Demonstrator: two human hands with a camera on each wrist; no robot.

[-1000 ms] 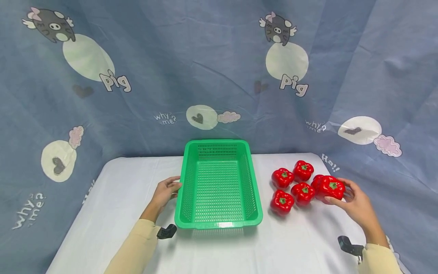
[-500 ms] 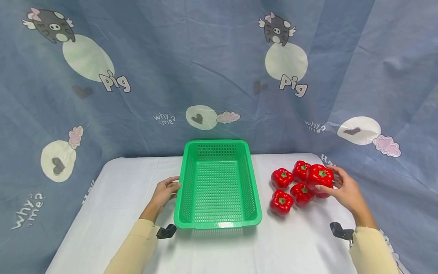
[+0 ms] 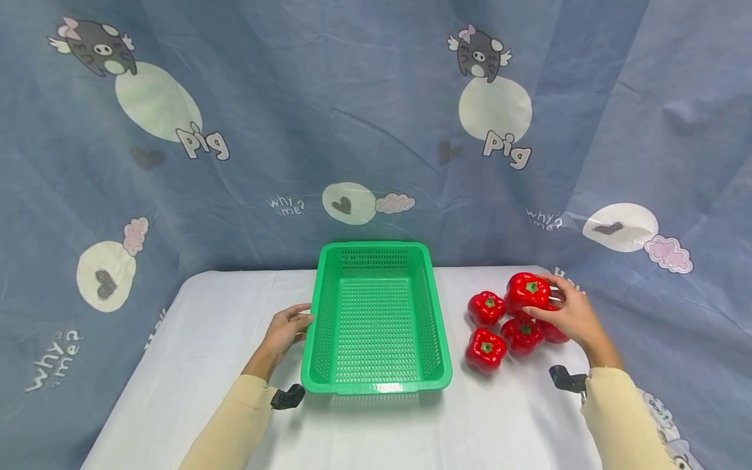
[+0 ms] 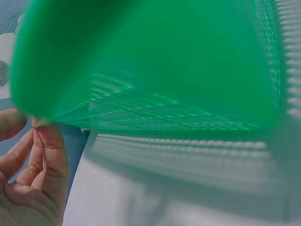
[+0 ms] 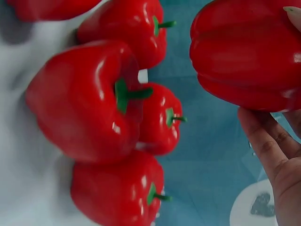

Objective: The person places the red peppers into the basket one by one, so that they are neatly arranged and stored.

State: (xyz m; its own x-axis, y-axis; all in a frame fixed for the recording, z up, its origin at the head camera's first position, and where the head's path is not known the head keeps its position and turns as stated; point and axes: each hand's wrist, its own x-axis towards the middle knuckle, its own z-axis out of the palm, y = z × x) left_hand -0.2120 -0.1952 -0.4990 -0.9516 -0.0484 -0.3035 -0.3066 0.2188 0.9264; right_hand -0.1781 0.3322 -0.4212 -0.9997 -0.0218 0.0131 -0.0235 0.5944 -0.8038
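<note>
Six red peppers total: one in the right hand (image 3: pixel 574 318), five loose peppers (image 5: pixel 80 106) clustered on the counter (image 3: pixel 382 434). One green basket (image 3: pixel 376 388), on the counter left of the cluster.

Held pepper (image 3: pixel 523 299): in the air at the far side of the cluster, right wrist view shows a gap to the others. Stem up towards the head camera, ridges and stem axis near vertical. Right grip spread about pepper-wide, thumb one side, fingers the other, firmly on it.

Loose ones: stems mostly up. Basket: long axis runs away from the person.

Left hand (image 3: pixel 283 333): grip loose, fingers slightly bent, fingertips touching the basket's left side, nothing clasped.
</note>
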